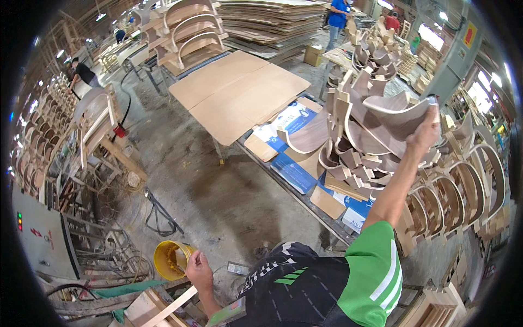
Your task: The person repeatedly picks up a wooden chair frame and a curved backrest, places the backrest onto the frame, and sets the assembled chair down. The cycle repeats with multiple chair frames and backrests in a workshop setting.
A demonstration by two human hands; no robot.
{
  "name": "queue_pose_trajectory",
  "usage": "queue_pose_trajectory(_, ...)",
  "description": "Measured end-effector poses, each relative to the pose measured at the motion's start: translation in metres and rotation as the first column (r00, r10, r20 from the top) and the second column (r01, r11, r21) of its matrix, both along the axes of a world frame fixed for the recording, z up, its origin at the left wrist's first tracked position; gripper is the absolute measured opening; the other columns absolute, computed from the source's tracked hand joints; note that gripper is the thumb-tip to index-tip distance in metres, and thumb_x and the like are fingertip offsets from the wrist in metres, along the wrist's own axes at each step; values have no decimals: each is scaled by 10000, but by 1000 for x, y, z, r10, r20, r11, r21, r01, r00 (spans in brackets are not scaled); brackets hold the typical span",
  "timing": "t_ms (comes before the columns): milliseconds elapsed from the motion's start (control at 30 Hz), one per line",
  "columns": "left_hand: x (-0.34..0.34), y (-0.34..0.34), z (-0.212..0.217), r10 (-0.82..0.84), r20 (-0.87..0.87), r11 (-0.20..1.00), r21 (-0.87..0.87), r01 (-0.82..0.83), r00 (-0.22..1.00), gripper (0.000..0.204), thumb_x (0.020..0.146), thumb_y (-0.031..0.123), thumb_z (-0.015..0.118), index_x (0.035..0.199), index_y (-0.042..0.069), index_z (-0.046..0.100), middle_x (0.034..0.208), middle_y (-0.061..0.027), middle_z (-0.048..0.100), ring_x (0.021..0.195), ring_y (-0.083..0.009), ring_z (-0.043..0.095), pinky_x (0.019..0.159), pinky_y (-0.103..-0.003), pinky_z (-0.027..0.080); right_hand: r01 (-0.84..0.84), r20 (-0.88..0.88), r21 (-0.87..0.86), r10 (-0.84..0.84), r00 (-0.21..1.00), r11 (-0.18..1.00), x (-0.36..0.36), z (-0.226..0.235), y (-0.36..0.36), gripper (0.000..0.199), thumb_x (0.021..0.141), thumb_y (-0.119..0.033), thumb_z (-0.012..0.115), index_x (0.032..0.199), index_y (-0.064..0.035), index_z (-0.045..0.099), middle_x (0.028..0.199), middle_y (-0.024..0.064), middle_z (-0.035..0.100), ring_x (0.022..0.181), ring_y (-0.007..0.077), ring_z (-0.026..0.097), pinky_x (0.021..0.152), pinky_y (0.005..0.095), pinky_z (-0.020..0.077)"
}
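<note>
The right hand (424,136) grips a curved plywood piece (400,114) on top of the heap of curved pieces (354,147), not yet lifted away; the left hand (199,271) grasps a wooden stick (169,308) beside a yellow bucket (170,260).

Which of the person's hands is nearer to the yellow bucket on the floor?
Left. The left hand is right beside the yellow bucket, low near a pale wooden strip. The right hand is raised far off, gripping a curved plywood piece on the stack.
</note>
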State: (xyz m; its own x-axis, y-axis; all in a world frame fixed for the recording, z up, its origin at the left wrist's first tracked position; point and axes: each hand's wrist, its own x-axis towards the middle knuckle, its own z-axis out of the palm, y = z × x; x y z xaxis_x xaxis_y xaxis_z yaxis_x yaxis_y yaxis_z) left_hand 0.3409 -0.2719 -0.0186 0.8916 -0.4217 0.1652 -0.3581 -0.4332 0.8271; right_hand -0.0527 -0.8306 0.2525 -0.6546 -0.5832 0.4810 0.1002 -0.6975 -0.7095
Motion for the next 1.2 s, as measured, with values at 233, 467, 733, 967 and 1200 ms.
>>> queue_pose_trajectory(233,-15,31,-3,103,-142,993,-41,-110,984,177,995,121,672,1084,-28,708,899,-16,674,797,-85,596,737,-258,503,-261,-114,-327,237,965,908,43,78,83,402,1023,-351,674,1227,-5,671,1097,70,712,987,179,671,898,350,530)
queue_pose_trajectory(467,28,14,28,33,-25,986,-163,-37,999,266,994,137,676,1202,-28,657,976,-29,660,880,-109,588,804,-274,488,-621,-86,-415,651,754,665,105,114,156,461,1021,-415,649,1306,-54,617,1172,94,680,1057,232,663,954,415,543)
queue_pose_trajectory(733,29,-52,143,61,631,997,-69,-23,773,715,842,156,816,1472,33,500,1398,-208,550,1321,-357,527,1158,-417,355,-995,359,34,928,98,92,219,61,174,421,963,-411,727,1243,-101,678,1114,49,733,979,195,692,881,366,567)
queue_pose_trajectory(967,43,-40,123,-183,484,968,-62,242,856,249,796,106,819,978,32,666,906,-93,693,899,-261,649,832,-396,502,-881,582,144,758,-293,-451,300,-3,187,396,1005,-400,675,1253,-92,669,1163,72,729,1030,200,685,910,388,553)
queue_pose_trajectory(1200,37,-24,125,-147,42,965,-212,152,988,352,868,300,838,900,5,648,751,-32,598,709,-133,538,670,-314,456,-790,-61,610,997,38,67,325,-79,159,453,1020,-319,628,1358,-26,559,1264,110,668,1078,239,667,913,400,543)
